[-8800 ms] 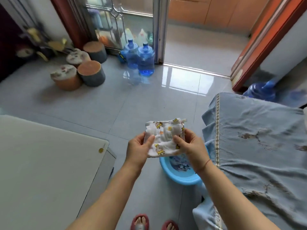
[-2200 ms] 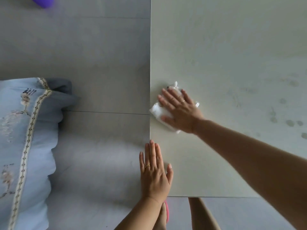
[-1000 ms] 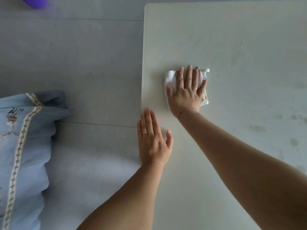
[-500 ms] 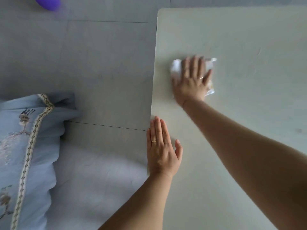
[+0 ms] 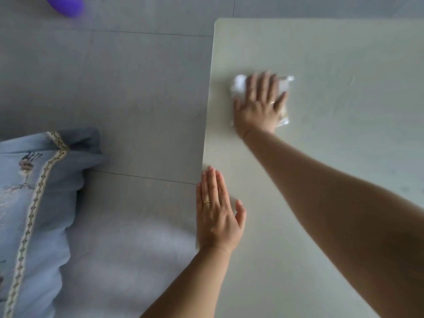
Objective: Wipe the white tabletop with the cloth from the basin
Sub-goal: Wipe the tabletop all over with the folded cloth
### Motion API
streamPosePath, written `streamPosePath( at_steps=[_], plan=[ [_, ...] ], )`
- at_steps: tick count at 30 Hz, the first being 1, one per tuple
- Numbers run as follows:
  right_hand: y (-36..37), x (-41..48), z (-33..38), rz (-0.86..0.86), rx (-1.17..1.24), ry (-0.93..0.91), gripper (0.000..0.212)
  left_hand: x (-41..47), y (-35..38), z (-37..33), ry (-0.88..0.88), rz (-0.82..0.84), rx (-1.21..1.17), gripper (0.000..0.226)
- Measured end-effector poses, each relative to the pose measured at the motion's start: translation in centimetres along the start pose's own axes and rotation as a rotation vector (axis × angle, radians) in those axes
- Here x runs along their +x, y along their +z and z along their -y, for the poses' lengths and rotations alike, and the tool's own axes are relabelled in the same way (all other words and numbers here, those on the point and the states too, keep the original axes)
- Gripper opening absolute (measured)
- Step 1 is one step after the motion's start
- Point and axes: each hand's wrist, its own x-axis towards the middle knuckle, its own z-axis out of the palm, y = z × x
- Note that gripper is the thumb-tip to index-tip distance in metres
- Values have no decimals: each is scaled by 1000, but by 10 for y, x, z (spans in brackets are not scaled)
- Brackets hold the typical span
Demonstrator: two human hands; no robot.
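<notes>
The white tabletop (image 5: pixel 332 53) fills the right side of the head view, its left edge running down the middle. A white printed cloth (image 5: pixel 238 84) lies on it near the far left corner. My right hand (image 5: pixel 258 104) presses flat on the cloth with fingers spread, blurred by motion; most of the cloth is hidden under the palm. My left hand (image 5: pixel 216 214) rests flat on the table's left edge, fingers straight, holding nothing. The basin is out of view.
Grey tiled floor (image 5: pixel 114 88) lies left of the table. A blue embroidered fabric cover (image 5: pixel 29 203) drapes at the lower left. A purple object (image 5: pixel 63 5) sits on the floor at the top left.
My right hand has slid the cloth from the table's near left edge away from me toward the far left corner. My left hand stays planted on the edge.
</notes>
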Motion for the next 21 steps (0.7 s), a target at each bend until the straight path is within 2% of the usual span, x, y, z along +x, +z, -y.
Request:
streamPosePath(
  at_steps=[2,4,5,6,7,9,11,13,15,19,21],
  plan=[
    [6,-25,13,67,-61,-334,61,0,0,-1,-8,8,4,71],
    [-2,-18,-6,158,-157,-661,61,-1,-1,-1,-7,17,10,71],
    [-8,-4,-21,165,-190,-740,61,-1,-2,-1,-2,16,10,70],
    [-13,11,-38,154,-201,-734,60,0,-3,-1,3,11,7,70],
    [-19,28,-54,134,-181,-641,61,2,-4,-2,2,3,2,70],
    [-28,54,-80,82,-91,-319,61,12,-8,-8,-19,-24,-34,69],
    [-26,61,-72,45,-60,-55,62,35,-14,-19,-15,-64,-85,69],
    [-18,55,-42,49,-38,46,62,71,-18,-30,5,-103,-80,68],
    [-10,44,-16,89,-31,-106,62,108,-21,-37,-17,-122,-49,68],
    [-18,51,-28,150,-181,-623,61,142,-10,-34,-92,-78,-15,73],
    [-25,77,-49,134,-202,-645,61,143,-6,-32,-84,-92,-5,75]
  ],
)
